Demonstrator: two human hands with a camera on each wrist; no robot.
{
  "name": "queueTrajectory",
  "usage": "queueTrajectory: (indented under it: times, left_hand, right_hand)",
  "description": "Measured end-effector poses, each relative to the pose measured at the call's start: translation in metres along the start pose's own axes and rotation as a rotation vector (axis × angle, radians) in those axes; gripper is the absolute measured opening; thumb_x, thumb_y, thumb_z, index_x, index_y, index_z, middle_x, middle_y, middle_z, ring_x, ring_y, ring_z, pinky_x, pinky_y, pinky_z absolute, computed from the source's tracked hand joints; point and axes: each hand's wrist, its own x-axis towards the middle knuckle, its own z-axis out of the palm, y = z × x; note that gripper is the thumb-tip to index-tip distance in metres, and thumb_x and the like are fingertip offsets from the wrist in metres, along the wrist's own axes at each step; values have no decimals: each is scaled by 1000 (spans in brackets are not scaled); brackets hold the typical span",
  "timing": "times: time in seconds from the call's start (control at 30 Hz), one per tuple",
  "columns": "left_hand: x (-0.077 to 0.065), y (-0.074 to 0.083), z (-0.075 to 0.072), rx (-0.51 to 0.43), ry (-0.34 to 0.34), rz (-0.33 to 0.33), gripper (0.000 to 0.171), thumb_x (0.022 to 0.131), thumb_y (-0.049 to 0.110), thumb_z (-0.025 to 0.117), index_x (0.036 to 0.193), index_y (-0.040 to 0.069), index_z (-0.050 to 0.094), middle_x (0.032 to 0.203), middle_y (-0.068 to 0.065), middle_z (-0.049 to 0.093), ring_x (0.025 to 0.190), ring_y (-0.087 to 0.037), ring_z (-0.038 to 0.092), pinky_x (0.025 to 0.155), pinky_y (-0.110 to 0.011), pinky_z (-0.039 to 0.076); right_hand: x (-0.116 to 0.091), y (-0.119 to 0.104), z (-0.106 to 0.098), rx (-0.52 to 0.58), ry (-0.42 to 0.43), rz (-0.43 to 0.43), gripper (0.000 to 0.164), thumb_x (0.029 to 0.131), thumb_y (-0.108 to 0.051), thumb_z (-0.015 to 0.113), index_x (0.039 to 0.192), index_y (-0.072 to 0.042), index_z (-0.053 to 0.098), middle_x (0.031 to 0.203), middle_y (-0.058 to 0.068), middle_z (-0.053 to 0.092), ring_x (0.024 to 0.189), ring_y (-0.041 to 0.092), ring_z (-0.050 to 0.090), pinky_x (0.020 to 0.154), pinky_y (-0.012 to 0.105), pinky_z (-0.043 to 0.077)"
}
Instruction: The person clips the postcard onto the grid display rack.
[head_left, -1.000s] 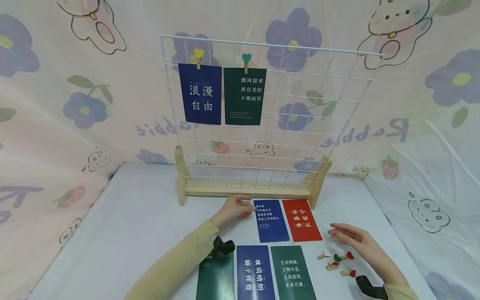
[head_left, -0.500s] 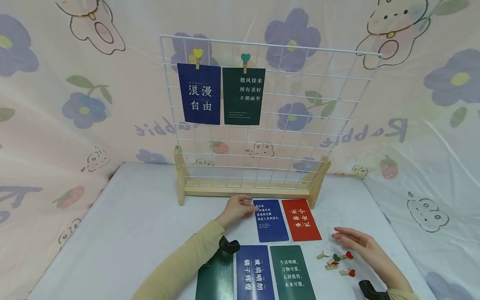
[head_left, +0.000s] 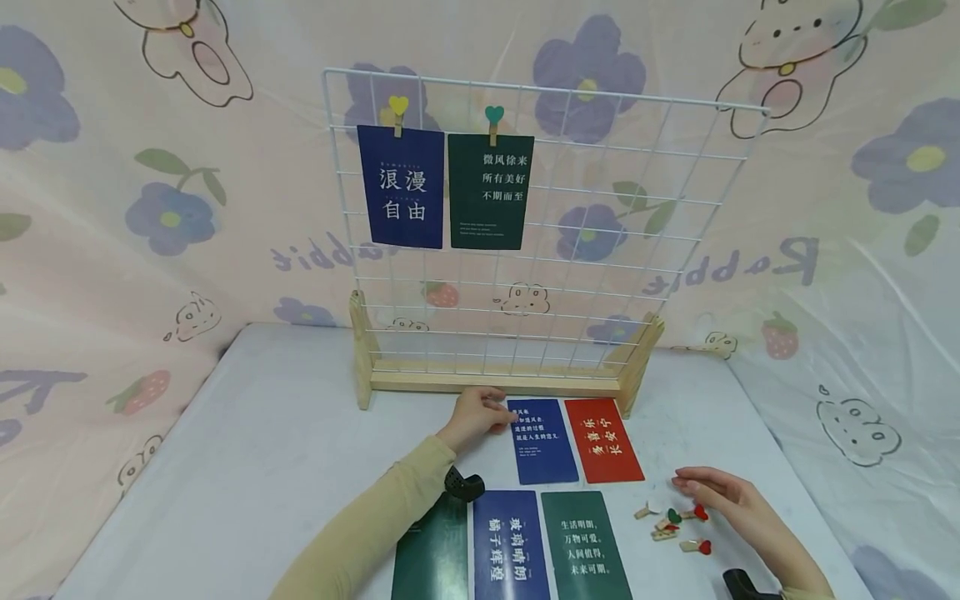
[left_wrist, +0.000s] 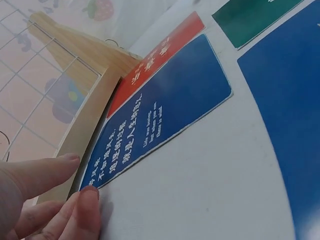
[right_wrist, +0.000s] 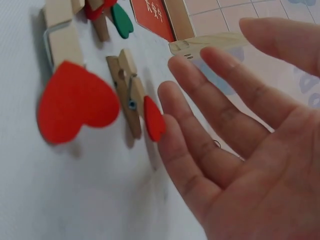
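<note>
My left hand (head_left: 477, 417) is at the left edge of a blue card (head_left: 547, 462) with white writing, which lies flat below the rack. In the left wrist view, a fingertip (left_wrist: 89, 194) meets the card's near corner, while another finger is apart above it. A red card (head_left: 604, 442) lies beside the blue one. Relaxed fingers spread from my right hand (head_left: 738, 504), which is just right of several small wooden clothespins (head_left: 663, 533). In the right wrist view, the little finger is close to a red-heart clothespin (right_wrist: 131, 97); whether they touch cannot be told. Nothing is held there.
A white wire grid rack (head_left: 600, 275) stands on a wooden base (head_left: 495, 382). A blue card (head_left: 401, 192) and a green card (head_left: 490, 192) hang from it by heart clothespins. In front lie two green cards (head_left: 588, 542) and another blue card (head_left: 506, 546).
My right hand has moved slightly toward the front and right, beside the clothespins. My left hand has edged rightward onto the blue card's edge. The cards have not moved.
</note>
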Motion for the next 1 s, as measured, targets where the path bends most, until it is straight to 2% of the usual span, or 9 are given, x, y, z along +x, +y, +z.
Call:
queueTrajectory:
  times: [0.23, 0.47, 0.67, 1.0]
  left_hand:
    - [3, -2, 2, 12, 10, -8, 47, 76, 1, 79, 118, -8, 59, 77, -8, 69, 57, -16, 63, 54, -27, 55]
    - [4, -3, 3, 29, 13, 4, 49, 74, 1, 80, 118, -8, 60, 75, -7, 68, 56, -17, 63, 53, -27, 55]
    - [4, -2, 4, 46, 25, 15, 49, 72, 0, 82, 115, -8, 61, 71, -6, 67, 53, -17, 62, 50, -26, 54]
    - [7, -7, 6, 62, 35, 2, 48, 71, 1, 83, 114, -5, 63, 68, -3, 66, 47, -12, 57, 44, -21, 49]
  right_hand:
    - [1, 4, 0, -5, 9, -18, 61, 98, -40, 53, 137, 5, 44, 127, 17, 59, 111, 26, 56, 97, 60, 40]
    - [0, 2, 2, -13, 15, -18, 59, 98, -38, 54, 136, 5, 45, 124, 15, 61, 110, 24, 57, 97, 54, 43]
    - [-1, 4, -2, -50, 36, 1, 62, 96, -42, 55, 135, 5, 47, 123, 15, 62, 108, 25, 58, 96, 58, 41]
    - [-6, 12, -10, -68, 64, 40, 63, 95, -44, 56, 134, 6, 48, 120, 12, 64, 99, 13, 59, 79, 30, 50]
